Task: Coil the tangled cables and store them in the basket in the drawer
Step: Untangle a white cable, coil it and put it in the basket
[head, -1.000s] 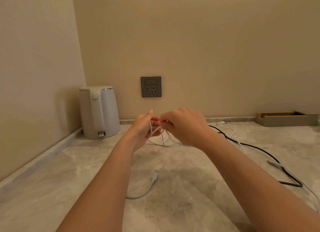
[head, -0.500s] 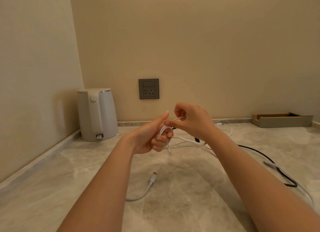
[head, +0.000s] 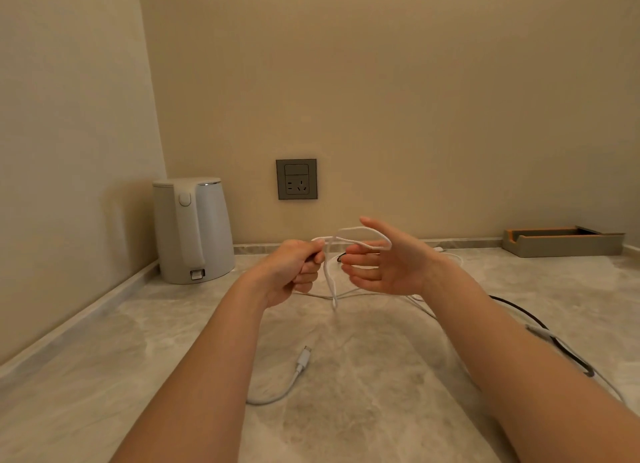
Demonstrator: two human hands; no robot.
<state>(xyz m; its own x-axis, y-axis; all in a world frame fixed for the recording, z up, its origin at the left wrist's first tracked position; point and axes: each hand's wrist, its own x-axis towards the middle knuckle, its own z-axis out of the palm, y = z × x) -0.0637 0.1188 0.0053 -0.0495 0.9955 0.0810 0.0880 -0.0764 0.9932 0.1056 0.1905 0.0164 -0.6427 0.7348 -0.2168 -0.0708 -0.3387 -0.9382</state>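
My left hand (head: 294, 272) grips a thin white cable (head: 330, 282) in a curled fist above the countertop. A loop of that cable runs over the straight fingers of my right hand (head: 384, 261), which is spread with the palm facing left. The rest of the white cable trails down to the counter and away to the right. A second white cable with a plug end (head: 301, 358) lies on the counter near me. A black cable (head: 533, 320) curves along the counter under my right forearm. No basket or drawer is in view.
A white electric kettle (head: 194, 230) stands in the back left corner. A grey wall socket (head: 296, 179) sits on the back wall. A low grey and orange tray (head: 561, 241) rests at the back right. The marble countertop (head: 363, 393) meets walls at left and back.
My right hand has opened from a pinch and spread its fingers, with a cable loop now over them. My left hand keeps its grip. Both hands have moved slightly apart.
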